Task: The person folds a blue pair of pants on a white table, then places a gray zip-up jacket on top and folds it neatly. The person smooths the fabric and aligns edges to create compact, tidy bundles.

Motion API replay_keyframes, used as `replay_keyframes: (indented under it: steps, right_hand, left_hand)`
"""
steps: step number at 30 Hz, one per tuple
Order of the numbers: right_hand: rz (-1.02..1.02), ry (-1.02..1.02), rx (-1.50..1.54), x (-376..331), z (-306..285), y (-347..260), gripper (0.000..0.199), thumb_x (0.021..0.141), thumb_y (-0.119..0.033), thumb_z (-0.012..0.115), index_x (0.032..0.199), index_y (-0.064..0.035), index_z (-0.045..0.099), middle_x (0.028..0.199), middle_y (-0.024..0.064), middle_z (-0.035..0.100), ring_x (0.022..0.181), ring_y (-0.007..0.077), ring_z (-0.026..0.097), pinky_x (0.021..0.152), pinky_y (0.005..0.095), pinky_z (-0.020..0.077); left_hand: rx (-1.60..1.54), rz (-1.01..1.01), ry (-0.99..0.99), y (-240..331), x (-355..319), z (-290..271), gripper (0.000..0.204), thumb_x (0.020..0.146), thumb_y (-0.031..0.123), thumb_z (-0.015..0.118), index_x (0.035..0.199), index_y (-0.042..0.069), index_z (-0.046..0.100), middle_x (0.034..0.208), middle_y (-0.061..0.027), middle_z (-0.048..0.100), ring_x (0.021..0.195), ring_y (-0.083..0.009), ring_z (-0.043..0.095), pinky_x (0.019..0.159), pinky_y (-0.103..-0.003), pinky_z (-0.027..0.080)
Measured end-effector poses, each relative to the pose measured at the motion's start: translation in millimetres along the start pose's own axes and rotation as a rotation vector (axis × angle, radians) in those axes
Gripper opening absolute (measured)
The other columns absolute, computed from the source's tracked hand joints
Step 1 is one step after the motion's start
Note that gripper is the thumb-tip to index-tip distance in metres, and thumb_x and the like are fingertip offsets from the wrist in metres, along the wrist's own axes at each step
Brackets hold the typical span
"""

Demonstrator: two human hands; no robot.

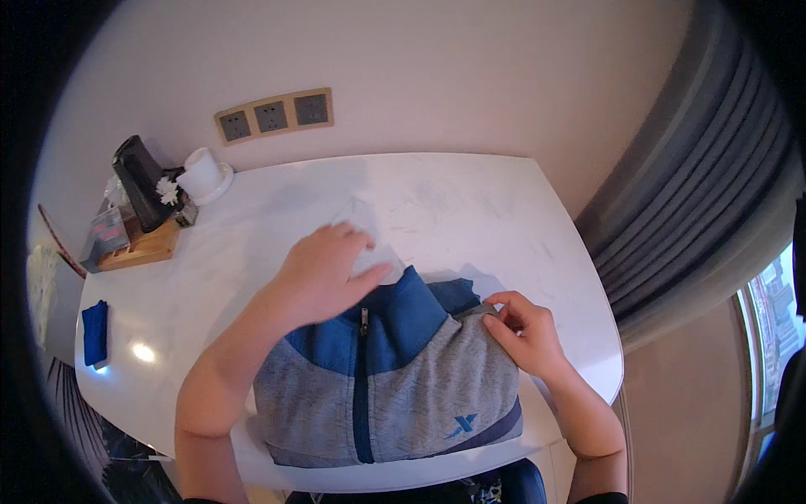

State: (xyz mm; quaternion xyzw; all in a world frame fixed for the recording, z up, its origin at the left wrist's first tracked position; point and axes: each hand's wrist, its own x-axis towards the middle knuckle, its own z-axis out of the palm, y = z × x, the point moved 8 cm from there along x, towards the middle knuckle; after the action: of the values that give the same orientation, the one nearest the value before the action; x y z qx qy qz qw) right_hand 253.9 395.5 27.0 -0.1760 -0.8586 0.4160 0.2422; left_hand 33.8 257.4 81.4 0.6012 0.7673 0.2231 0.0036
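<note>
A grey zip-up jacket (pixel 302 403) with a blue collar lies folded into a compact bundle at the table's near edge, front side up. Its dark zipper is closed up to the collar, where the metal pull shows. My left hand (pixel 323 273) is over the left side of the collar, thumb and fingers apart, holding nothing that I can see. At the jacket's right shoulder, my right hand (pixel 529 336) pinches the grey fabric between thumb and fingers. Part of the collar's left side is hidden behind my left hand.
The white table (pixel 453 197) has a black kettle (pixel 141 181), a white cup (pixel 200 172) on a saucer and a wooden tray (pixel 147 248) at far left. A small dark-blue bundle (pixel 95 333) lies by the left edge. A grey curtain (pixel 697 168) hangs at right.
</note>
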Motion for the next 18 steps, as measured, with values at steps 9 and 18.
replay_keyframes:
  steps: [9, 18]
  right_hand:
    - [0.165, 0.100, 0.414, -4.6, 10.5, 19.5, 0.016, 0.091, -0.006, 0.069, 0.105, -0.0030, 0.060, 0.068, -0.0056, 0.050, 0.060, 0.0025, 0.042, 0.056, 0.0200, 0.0354]
    - [0.183, 0.084, 0.230, 3.7, 10.2, 26.1, 0.030, 0.086, -0.009, 0.074, 0.111, -0.0062, 0.057, 0.076, -0.0016, 0.056, 0.070, 0.0070, 0.051, 0.062, 0.0234, 0.0404]
  left_hand:
    - [-0.071, -0.201, 0.020, -20.2, -63.9, -1.0, 0.033, 0.086, 0.030, 0.071, 0.104, 0.006, 0.058, 0.092, -0.0179, 0.066, 0.087, -0.0360, 0.065, 0.075, -0.043, 0.051]
    - [0.110, 0.006, 0.193, -6.0, -75.1, -9.8, 0.039, 0.083, 0.017, 0.069, 0.119, 0.008, 0.058, 0.122, -0.0192, 0.057, 0.109, -0.0359, 0.058, 0.089, -0.045, 0.047]
